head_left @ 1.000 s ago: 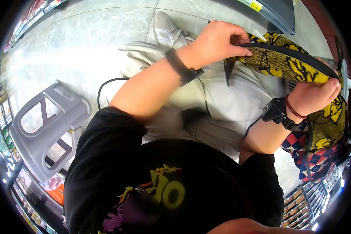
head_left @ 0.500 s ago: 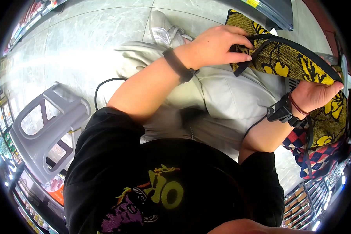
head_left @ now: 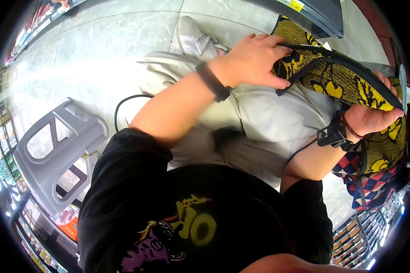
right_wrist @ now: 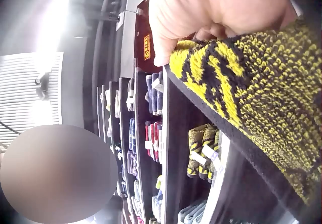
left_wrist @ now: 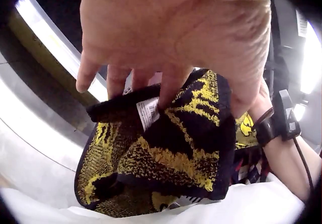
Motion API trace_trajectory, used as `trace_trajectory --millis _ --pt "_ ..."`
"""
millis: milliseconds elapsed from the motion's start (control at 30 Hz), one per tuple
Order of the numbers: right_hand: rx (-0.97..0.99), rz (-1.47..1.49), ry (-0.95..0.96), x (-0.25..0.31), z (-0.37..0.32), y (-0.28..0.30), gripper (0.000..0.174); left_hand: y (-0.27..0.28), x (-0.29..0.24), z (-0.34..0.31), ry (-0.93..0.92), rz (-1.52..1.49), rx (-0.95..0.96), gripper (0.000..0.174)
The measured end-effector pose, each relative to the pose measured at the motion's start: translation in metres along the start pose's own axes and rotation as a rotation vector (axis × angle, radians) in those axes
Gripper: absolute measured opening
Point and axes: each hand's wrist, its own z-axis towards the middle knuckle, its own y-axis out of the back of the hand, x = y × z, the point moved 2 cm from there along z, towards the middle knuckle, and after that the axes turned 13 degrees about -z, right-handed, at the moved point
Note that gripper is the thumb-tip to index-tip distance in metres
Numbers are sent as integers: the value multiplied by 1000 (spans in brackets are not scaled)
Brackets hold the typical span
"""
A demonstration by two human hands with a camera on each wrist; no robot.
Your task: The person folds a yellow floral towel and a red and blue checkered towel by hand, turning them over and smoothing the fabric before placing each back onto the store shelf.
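Note:
A yellow and black patterned towel [head_left: 323,79] with a dark border is held folded over between both hands. My left hand [head_left: 255,61] grips its near end, thumb on one side and fingers at the dark edge. In the left wrist view, the fingertips of the left hand [left_wrist: 176,33] are partly behind that edge, beside a white label [left_wrist: 148,113]. My right hand [head_left: 371,119] pinches the far corner; in the right wrist view the thumb of the right hand [right_wrist: 216,13] lies along the edge of the towel [right_wrist: 271,83].
More yellow and black cloth [head_left: 380,154] hangs at the right, over a red and blue checked cloth [head_left: 373,189]. A grey plastic stool [head_left: 61,136] stands to the left. A shelf edge [head_left: 312,13] is ahead. In the right wrist view, shelves hold several folded towels [right_wrist: 204,151].
The left hand has shifted its hold on the towel's near end, and more of the towel's back layer shows beyond it. The right hand has moved slightly down with its corner.

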Motion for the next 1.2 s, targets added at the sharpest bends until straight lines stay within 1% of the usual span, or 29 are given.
trace_trajectory --millis 133,167,200,267,300,367,400,467,567,633,667,700,767,867,900,933,1000,1133,1167,1200 --pt "25 -3 -23 0 0 -2 38 4 -6 1 15 -17 -37 75" --pt "12 -30 -2 -2 -1 -4 38 5 -7 2 18 -33 -49 75" --pt "-2 -56 19 -5 -4 -8 37 4 -7 2 6 -14 -77 74" --pt "57 -84 77 -13 -4 -13 36 1 -6 1 -19 24 -136 71" --pt "127 -85 116 -18 -1 -15 36 0 -5 0 -7 33 -139 67" --pt "147 -110 134 -18 -2 -22 34 -2 -1 1 17 49 -144 59" --pt "157 -121 143 -18 -3 -25 34 -2 2 2 48 15 -100 55" --pt "112 -56 73 -14 -6 -24 33 0 7 4 110 -52 -14 47" --pt "97 17 64 -8 -1 -9 33 1 7 2 192 -6 88 43" --pt "105 78 44 -5 3 0 33 5 5 2 268 -7 123 42" --pt "115 89 0 -4 1 1 33 8 4 3 301 -6 139 41" --pt "124 100 -44 -3 0 2 33 12 4 4 279 -39 97 39" --pt "69 149 -41 -1 3 17 34 17 5 5 238 -109 14 35" --pt "26 178 -87 1 3 25 38 35 11 12 106 -162 -122 23" --pt "3 170 -122 4 2 29 39 40 11 12 137 -221 -175 15" --pt "-20 164 -156 5 2 32 40 46 12 13 113 -264 -202 14" --pt "-54 183 -123 4 2 36 41 58 14 14 66 -351 -255 13" --pt "-149 124 -70 -7 4 42 41 73 9 13 -48 -329 -398 9" --pt "-268 -26 -35 -10 4 25 41 75 5 13 -26 -332 -439 9" --pt "-429 -210 -1 -13 0 5 40 77 3 12 -40 -307 -463 8"
